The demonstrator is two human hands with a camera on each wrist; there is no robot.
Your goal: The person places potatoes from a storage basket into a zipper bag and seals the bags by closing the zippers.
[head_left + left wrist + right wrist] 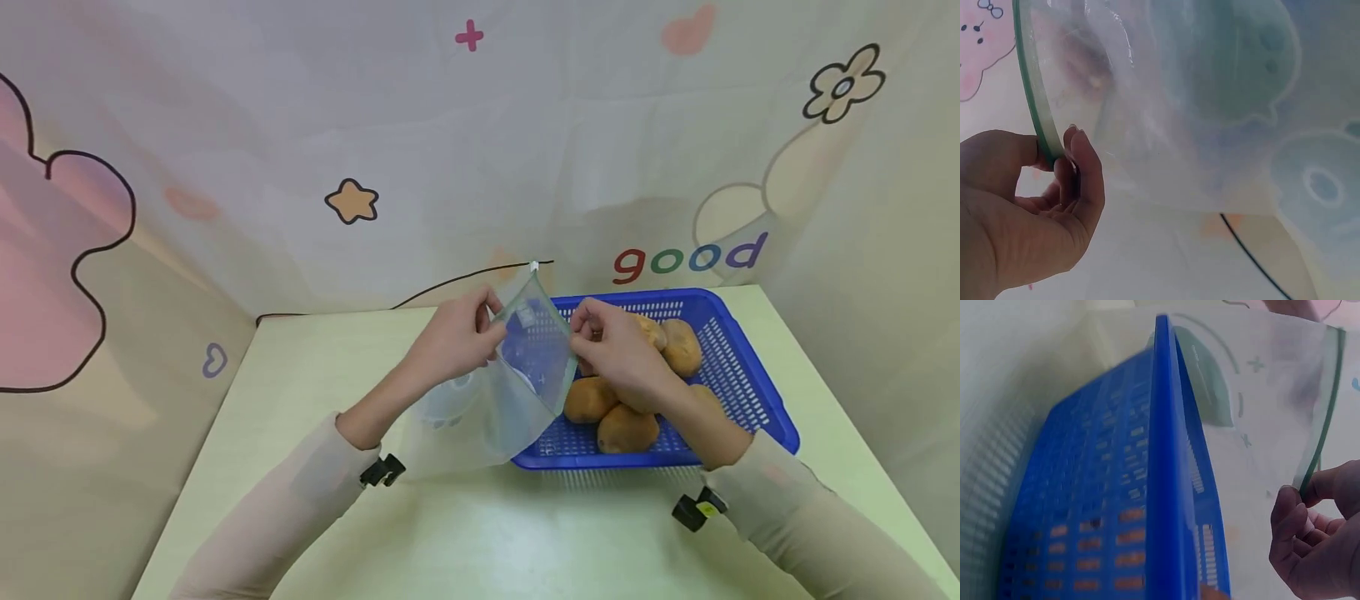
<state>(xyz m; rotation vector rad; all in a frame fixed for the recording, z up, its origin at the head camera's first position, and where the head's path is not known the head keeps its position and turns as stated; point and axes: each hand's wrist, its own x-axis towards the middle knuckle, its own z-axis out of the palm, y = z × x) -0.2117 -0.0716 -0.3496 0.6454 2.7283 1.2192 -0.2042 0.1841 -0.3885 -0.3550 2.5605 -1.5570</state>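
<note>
A translucent zip bag (517, 417) with a green-edged mouth spreads between the two hands, its mouth gaping toward the head camera. On its left edge the left hand (457, 333) pinches the green strip between thumb and fingers, as the left wrist view also shows. The right hand (618, 342) pinches the opposite edge, above the basket; in the right wrist view its fingertips (1286, 499) meet the green strip. A white slider (534, 266) sits at the top corner of the mouth. Pale printed figures (1229, 62) cover the bag's side.
A blue perforated basket (765, 408) stands on the pale table (480, 542) at the right. Several brown bread rolls (628, 429) lie in it, partly behind the right hand and forearm. A printed cloth (480, 150) hangs behind the table.
</note>
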